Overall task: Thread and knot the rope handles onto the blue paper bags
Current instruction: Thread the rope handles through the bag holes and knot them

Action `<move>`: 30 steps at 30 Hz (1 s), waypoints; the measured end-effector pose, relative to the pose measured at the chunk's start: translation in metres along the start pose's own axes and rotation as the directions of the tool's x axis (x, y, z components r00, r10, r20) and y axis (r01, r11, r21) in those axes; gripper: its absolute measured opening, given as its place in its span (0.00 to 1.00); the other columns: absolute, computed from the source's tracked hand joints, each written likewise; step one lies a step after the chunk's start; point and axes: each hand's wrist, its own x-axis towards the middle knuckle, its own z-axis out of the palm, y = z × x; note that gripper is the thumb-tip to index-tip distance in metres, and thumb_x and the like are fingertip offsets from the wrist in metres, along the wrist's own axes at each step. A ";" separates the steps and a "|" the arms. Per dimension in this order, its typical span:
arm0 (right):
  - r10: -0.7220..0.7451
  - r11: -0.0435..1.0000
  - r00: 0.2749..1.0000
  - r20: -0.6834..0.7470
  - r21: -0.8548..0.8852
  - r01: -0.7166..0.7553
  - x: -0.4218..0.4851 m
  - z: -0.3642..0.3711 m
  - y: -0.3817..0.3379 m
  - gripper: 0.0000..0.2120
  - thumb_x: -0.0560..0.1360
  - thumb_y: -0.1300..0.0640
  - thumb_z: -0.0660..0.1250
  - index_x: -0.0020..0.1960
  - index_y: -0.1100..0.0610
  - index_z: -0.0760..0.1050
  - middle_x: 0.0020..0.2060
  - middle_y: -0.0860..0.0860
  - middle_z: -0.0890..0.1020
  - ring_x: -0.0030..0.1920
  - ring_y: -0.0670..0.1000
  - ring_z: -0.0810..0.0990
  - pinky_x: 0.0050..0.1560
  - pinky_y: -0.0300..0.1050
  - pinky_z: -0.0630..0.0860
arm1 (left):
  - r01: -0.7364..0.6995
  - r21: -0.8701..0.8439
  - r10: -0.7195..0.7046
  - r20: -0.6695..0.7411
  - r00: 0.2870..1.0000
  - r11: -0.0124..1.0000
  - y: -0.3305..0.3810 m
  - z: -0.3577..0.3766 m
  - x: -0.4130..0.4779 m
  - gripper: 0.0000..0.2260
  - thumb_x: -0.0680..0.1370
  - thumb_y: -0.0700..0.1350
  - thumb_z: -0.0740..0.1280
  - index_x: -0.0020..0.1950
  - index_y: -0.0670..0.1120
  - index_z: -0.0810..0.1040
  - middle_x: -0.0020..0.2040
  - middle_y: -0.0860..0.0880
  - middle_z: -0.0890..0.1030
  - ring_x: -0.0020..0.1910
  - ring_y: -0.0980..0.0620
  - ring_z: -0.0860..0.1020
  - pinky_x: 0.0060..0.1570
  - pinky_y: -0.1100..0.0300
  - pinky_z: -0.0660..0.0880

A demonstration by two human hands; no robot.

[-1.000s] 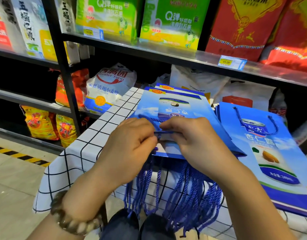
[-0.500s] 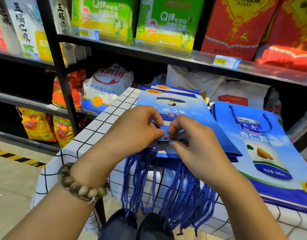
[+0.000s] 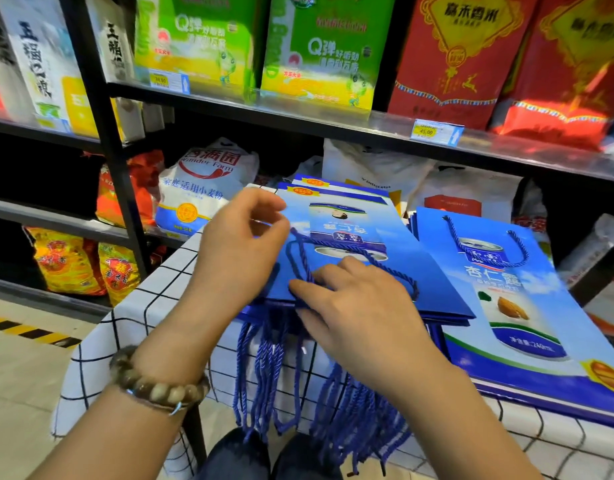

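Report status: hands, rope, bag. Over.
Left hand pinches rope handle end. Right hand on the rope at top blue bag near edge, grip unclear. Loose ropes hang off table, not blocking.
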 end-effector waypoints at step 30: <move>0.773 -0.141 0.477 0.419 0.846 -0.515 -0.021 -0.010 0.076 0.04 0.74 0.64 0.65 0.47 0.61 0.70 0.33 0.54 0.79 0.18 0.48 0.75 0.16 0.34 0.64 | -0.238 0.259 0.015 0.647 0.762 0.936 -0.015 0.023 0.020 0.13 0.77 0.45 0.65 0.62 0.49 0.76 0.64 0.52 0.74 0.63 0.57 0.70 0.59 0.72 0.60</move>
